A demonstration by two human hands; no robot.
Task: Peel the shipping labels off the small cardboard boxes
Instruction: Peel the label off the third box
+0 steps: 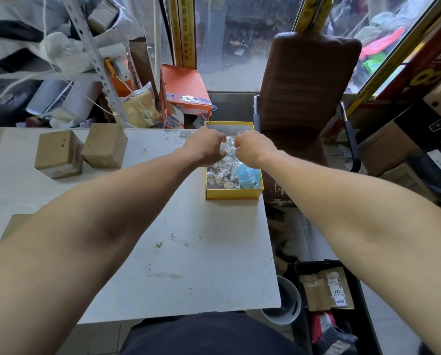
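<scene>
A white table (163, 252) carries a yellow tray (233, 193) at its far right edge, heaped with crumpled peeled labels (223, 172). Two small cardboard boxes (81, 149) stand touching each other at the table's far left, well apart from the tray. Both arms reach over the tray: the left hand (205, 147) and right hand (254, 149) meet above the heap, fingers curled and seemingly pinching a crumpled label (230, 142) between them.
</scene>
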